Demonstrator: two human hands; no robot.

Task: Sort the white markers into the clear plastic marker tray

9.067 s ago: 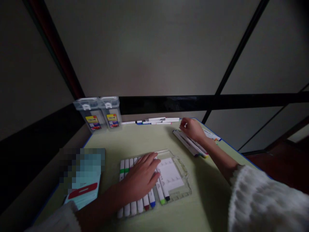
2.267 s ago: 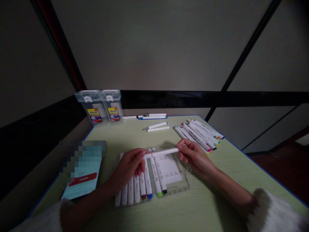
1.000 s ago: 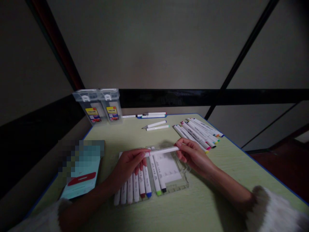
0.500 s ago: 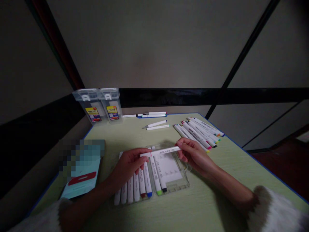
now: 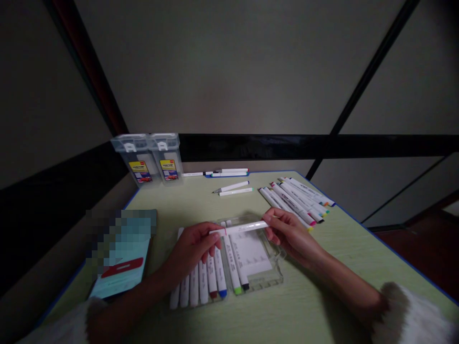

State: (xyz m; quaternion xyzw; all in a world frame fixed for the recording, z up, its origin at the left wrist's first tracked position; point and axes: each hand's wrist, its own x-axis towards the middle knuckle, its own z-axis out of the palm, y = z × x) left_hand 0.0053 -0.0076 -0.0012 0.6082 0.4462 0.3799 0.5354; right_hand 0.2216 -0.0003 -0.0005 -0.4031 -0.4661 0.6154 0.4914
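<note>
Both grips have shifted since the earliest frame: the right grip (image 5: 291, 235) has come in from the loose markers (image 5: 292, 203), and the left grip (image 5: 195, 244) has lifted off the row of markers (image 5: 194, 286). Each is closed in a pinch of thumb and fingers on one end of the held marker (image 5: 247, 227), a white one with a pink ring near the left grip. It lies nearly level, just above the clear case (image 5: 265, 285). My read is that the step in hand is handling this marker by its ends; any move from this hold calls for both pinches to work together. Print runs along its barrel, too small to read.

Beneath, the case bears the row, some with brown or blue ends, then a lime-ended one and a black-ended one beside a white sheet (image 5: 254, 255). Their print is unreadable too. A phone (image 5: 124, 272), partly blurred out, lies left of the case. Farther back on the counter (image 5: 251, 315), two thin pens (image 5: 235, 191) lie close together. Beyond, two clear boxes (image 5: 168, 155) carry yellow and blue labels (image 5: 168, 170); their heading looks like "marker", though no brand is legible.
</note>
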